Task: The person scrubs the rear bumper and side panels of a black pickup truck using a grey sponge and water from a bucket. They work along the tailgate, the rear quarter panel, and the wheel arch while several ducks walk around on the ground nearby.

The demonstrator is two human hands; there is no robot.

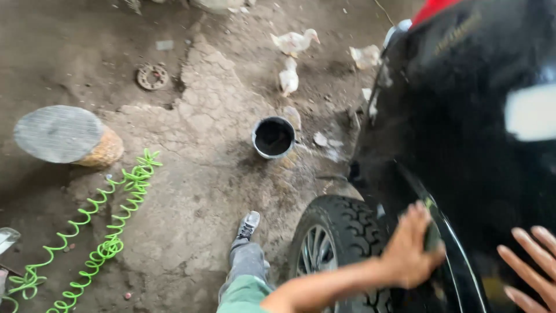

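Bodywork of the black car (463,145) sits under both your hands, above the front tyre (341,237). Your left hand (408,249) is closed on a small dark pad (431,235), pressed to the wheel-arch edge; your right hand (530,266) lies flat, fingers apart, holding nothing. That pad looks soft and light; pinch it by its rim. Beyond stand a black bucket (273,138), a green coiled hose (104,232) and white ducks (292,43).

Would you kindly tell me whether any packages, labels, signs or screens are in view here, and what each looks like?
Gold lettering badge: upper right on the black car body, a short slanted line of script, too blurred to make out.
No packages, signs or screens show.
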